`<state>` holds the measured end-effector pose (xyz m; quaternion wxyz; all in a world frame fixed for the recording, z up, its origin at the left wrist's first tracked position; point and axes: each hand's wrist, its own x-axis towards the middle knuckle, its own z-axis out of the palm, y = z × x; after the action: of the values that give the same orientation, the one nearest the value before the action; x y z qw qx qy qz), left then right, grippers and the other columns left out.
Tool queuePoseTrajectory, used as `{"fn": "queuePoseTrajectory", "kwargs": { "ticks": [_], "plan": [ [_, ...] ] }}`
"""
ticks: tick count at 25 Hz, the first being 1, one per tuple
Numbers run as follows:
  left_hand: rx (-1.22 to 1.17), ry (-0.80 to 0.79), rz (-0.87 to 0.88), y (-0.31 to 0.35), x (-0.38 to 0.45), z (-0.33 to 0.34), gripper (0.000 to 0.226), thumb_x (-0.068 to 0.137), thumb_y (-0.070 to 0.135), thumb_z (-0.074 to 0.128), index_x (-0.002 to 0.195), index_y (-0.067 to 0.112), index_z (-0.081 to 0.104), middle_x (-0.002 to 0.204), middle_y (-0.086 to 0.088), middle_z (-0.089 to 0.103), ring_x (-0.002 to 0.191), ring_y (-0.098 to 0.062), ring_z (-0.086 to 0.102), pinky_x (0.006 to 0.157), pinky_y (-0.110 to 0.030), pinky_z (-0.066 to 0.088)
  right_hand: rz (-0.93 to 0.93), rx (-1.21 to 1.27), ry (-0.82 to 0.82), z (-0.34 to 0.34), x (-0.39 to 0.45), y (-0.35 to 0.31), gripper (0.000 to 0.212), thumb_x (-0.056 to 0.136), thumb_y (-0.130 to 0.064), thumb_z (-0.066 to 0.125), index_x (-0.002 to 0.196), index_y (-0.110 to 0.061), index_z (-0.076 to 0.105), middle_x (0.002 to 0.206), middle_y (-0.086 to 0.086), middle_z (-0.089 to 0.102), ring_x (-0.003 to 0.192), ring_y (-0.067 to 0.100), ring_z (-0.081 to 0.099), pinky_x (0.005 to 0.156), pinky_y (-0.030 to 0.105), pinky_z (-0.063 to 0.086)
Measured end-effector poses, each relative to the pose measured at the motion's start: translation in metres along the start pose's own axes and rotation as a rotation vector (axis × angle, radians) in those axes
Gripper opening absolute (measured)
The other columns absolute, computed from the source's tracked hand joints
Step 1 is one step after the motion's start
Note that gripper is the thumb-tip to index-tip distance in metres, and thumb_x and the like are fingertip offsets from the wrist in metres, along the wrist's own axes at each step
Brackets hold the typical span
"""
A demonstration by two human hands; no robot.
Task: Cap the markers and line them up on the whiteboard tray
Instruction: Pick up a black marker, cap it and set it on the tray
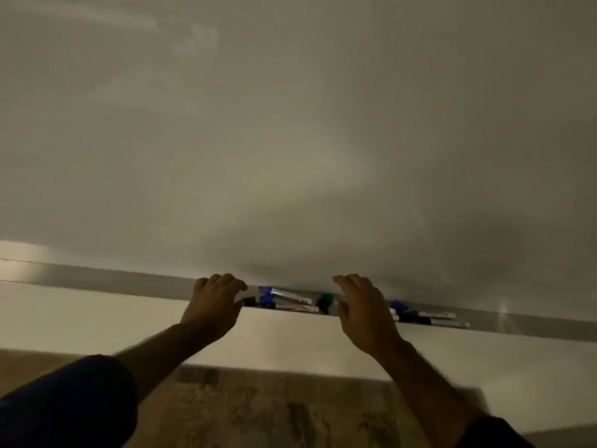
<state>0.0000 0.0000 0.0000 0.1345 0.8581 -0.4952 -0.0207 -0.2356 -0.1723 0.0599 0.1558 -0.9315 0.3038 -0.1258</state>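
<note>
Looking down from head height at a whiteboard (290, 124) that fills the upper part of the view, dim and grey, with a metal tray (97, 278) running along its lower edge, sloping slightly down to the right. On the left, a forearm in a dark blue sleeve (64, 405) reaches up to the tray. The left hand (214, 305) sits at the tray's front edge, fingers curled over it; whether they grip a marker cannot be told, though a black cap end (248, 301) shows just beside the fingertips. Between the two hands lie several markers in a loose heap, not in a row: a blue-capped marker (281, 294) with a white barrel, another white marker (295, 307) below it, and a green cap (326, 299) near the right hand. The right hand (365, 313) hovers over the tray with fingers loosely bent and narrow together, seeming to hold nothing. To its right, more markers (426, 316) with blue and dark caps lie in the tray. Below is a pale wall (80, 321), then wood-patterned floor (274, 412).
</note>
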Motion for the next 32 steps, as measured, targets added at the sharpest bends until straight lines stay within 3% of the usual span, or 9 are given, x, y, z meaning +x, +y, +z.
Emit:
{"fn": "queuePoseTrajectory", "kwargs": {
  "ticks": [6,15,24,29,32],
  "plan": [
    [-0.019,-0.108,-0.047,0.0,0.006,0.031,0.042,0.092,0.038,0.05,0.131,0.028,0.045,0.132,0.002,0.055,0.119,-0.022,0.049,0.099,-0.041,0.035,-0.056,0.028,-0.142,0.054,0.014,-0.016,0.033,0.089,-0.009,0.058,0.121,-0.015,0.057,0.12,0.006,0.062,0.107,0.023,0.054,0.094,0.035,0.045],
    [-0.039,-0.074,-0.052,0.0,0.015,0.042,0.02,0.092,0.035,0.051,0.107,0.031,0.064,0.107,0.003,0.06,0.099,-0.02,0.053,0.085,-0.036,0.034,-0.029,-0.144,-0.254,0.104,0.033,-0.025,0.036,0.083,-0.003,0.055,0.116,-0.019,0.057,0.116,0.004,0.059,0.108,0.025,0.05,0.09,0.038,0.038],
    [-0.182,-0.024,-0.148,-0.012,0.008,0.02,0.008,0.085,0.029,0.064,0.093,0.031,0.065,0.095,0.008,0.067,0.09,-0.014,0.055,0.08,-0.031,0.03,-0.025,-0.319,-0.326,0.104,0.052,-0.023,0.031,0.088,-0.015,0.059,0.119,-0.02,0.058,0.116,0.008,0.06,0.107,0.027,0.051,0.089,0.039,0.039],
    [-0.248,0.017,-0.176,-0.001,0.004,-0.004,0.01,0.084,0.028,0.067,0.093,0.03,0.065,0.091,0.008,0.073,0.086,-0.014,0.061,0.086,-0.036,0.04,-0.091,-0.192,-0.265,0.084,0.053,-0.019,0.025,0.091,-0.016,0.057,0.115,-0.023,0.062,0.108,0.006,0.065,0.101,0.026,0.055,0.087,0.039,0.038],
    [-0.305,0.118,-0.121,0.019,0.009,-0.027,0.012,0.086,0.023,0.065,0.097,0.026,0.069,0.094,0.004,0.074,0.083,-0.013,0.063,0.081,-0.034,0.049,-0.176,-0.03,-0.193,0.042,0.057,-0.013,0.026,0.093,-0.015,0.054,0.118,-0.02,0.06,0.111,0.008,0.064,0.1,0.028,0.057,0.086,0.039,0.044]
  ]
}}
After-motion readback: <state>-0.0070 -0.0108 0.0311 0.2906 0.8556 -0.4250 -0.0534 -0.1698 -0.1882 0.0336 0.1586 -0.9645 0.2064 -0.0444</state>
